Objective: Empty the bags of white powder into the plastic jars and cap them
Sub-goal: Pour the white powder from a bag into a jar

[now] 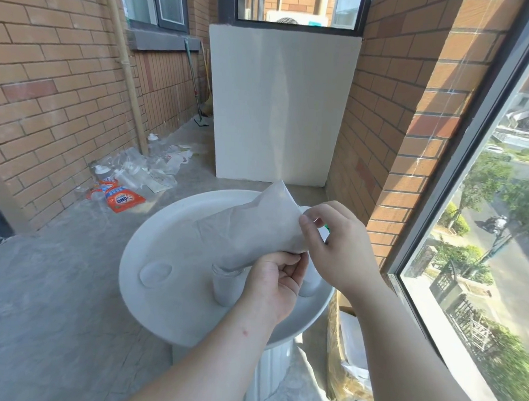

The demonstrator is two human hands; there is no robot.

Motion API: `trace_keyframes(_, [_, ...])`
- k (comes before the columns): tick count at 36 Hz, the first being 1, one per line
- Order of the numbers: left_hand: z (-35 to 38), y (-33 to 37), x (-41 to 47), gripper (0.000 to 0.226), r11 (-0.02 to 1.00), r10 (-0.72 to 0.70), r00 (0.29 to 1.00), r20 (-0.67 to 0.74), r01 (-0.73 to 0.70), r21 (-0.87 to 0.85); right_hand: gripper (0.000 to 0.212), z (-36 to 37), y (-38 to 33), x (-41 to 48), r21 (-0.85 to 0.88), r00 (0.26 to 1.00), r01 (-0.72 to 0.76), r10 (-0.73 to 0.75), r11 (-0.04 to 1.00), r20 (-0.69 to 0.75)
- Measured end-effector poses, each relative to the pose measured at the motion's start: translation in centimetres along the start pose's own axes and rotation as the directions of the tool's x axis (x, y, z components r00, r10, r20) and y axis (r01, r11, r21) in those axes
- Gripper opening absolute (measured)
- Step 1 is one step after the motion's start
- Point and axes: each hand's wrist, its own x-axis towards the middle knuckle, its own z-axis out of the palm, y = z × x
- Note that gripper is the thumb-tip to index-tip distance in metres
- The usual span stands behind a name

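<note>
One soft white bag of powder [256, 230] is tipped over the clear plastic jar [224, 286] on the round white table [172, 227], low end right at the jar mouth. Our left hand [272, 287] curls round that low end, fingers pinching it; our right hand [336, 248] pinches the bag's side w/ thumb & fingertips. We judge the pour approx. mid-way; fill level unreadable. Round pale lid [155, 274] lies loose near the jar, so capping's left. 2nd white jar [310, 281] sits behind our left hand; capped or not, can't tell.

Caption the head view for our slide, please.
Left hand and right hand hold a powder bag over a jar on a white table.
</note>
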Motion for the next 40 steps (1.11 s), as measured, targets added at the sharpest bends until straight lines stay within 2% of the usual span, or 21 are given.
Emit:
trace_keyframes(12, [-0.2,0.3,0.1,0.034,1.0,-0.012,1.0,-0.008,0.012,0.004,0.016,0.6,-0.7,0.3,-0.003,0.998,0.026,-0.026,1.0,-0.062])
trace_keyframes(40, [0.0,0.4,-0.2,0.034,1.0,-0.022,0.999,-0.039,0.023,0.011,0.018,1.2,-1.3,0.3,-0.074,0.999,-0.006,0.003,0.997,-0.037])
